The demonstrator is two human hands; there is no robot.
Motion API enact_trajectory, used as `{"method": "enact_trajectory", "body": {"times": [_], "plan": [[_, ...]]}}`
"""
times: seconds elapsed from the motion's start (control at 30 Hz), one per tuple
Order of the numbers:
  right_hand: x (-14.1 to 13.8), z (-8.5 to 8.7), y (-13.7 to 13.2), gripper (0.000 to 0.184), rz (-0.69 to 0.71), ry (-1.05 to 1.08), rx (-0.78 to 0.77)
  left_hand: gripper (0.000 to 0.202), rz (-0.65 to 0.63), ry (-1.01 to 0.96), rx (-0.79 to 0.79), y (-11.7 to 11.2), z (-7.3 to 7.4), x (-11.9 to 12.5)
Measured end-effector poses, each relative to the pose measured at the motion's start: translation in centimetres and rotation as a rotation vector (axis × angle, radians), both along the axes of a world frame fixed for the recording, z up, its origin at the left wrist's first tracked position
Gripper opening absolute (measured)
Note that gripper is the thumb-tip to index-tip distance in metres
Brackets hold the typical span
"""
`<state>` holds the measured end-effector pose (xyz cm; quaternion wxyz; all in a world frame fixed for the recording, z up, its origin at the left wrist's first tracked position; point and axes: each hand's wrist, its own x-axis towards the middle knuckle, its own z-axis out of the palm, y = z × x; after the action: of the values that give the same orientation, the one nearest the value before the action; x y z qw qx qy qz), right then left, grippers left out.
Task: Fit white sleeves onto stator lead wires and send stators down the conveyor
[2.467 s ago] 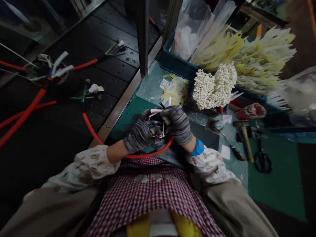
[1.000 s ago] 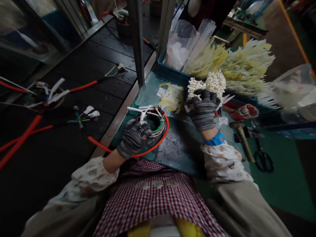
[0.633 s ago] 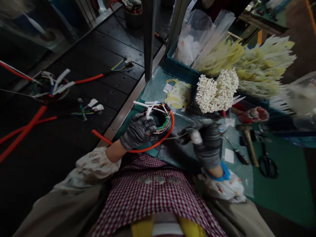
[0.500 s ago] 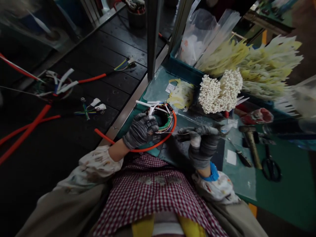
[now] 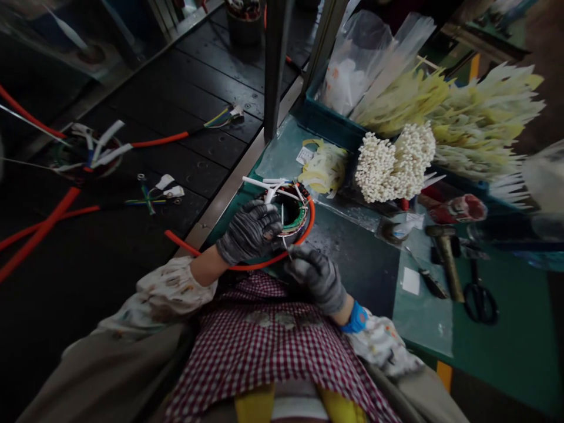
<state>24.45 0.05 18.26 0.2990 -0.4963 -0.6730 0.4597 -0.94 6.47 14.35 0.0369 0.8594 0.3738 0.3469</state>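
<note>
A ring-shaped motor stator with green lining, copper windings and white-sleeved leads stands on the bench in front of me. My left hand, in a grey glove, is closed on its near left rim. My right hand, also gloved, is closed in a pinch on a thin needle at the near side of the ring. The needle's tip reaches over the stator's opening. An orange cable curves around the stator and passes under my left wrist.
Cut yellowish insulation sheets lie behind the stator. White sticks and a teal bin stand at the back right. A hammer and scissors lie to the right. Another wired stator sits on the dark conveyor at left. A metal post rises behind.
My right hand has moved left and in close to the stator, bringing the needle up to the ring. My left hand stays on the stator. The view has shifted slightly.
</note>
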Motion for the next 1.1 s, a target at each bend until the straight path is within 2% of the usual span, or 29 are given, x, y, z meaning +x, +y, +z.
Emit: {"method": "enact_trajectory", "body": {"times": [0.17, 0.27, 0.33, 0.43, 0.53, 0.6, 0.73, 0.9, 1.0, 1.1], "plan": [[-1.6, -0.4, 4.8, 0.036, -0.155, -0.157, 0.192, 0.018, -0.046, 0.019, -0.033, 0.4, 0.2, -0.6], [-2.5, 0.1, 6.8, 0.030, -0.086, -0.170, 0.292, 0.017, -0.064, 0.012, -0.015, 0.5, 0.3, -0.7], [-3.0, 0.5, 7.6, 0.026, -0.048, -0.078, 0.276, 0.017, -0.061, 0.048, -0.006, 0.6, 0.4, -0.7], [-3.1, 1.0, 8.5, 0.030, -0.077, 0.138, 0.129, 0.020, -0.057, 0.112, -0.006, 0.6, 0.5, -0.6], [-2.4, 1.5, 8.9, 0.028, 0.016, 0.268, 0.016, 0.023, -0.045, 0.172, -0.003, 0.6, 0.4, -0.5], [-1.8, 1.6, 9.1, 0.020, 0.074, 0.277, 0.023, 0.023, -0.041, 0.207, -0.025, 0.6, 0.1, -0.6], [-1.2, 1.5, 9.1, 0.011, 0.065, 0.278, 0.070, 0.019, -0.038, 0.145, -0.078, 0.8, -0.4, -0.5], [-1.0, 0.7, 8.6, 0.022, 0.127, 0.200, 0.102, 0.022, -0.015, 0.063, -0.188, 0.9, 0.0, -0.3], [-0.6, -0.5, 7.8, 0.028, 0.173, 0.158, 0.128, 0.020, -0.046, 0.031, -0.189, 1.0, 0.4, -0.1], [-0.3, -1.6, 6.4, 0.031, 0.086, 0.130, 0.099, 0.015, -0.060, -0.053, -0.146, 1.0, 0.6, 0.0]]}}
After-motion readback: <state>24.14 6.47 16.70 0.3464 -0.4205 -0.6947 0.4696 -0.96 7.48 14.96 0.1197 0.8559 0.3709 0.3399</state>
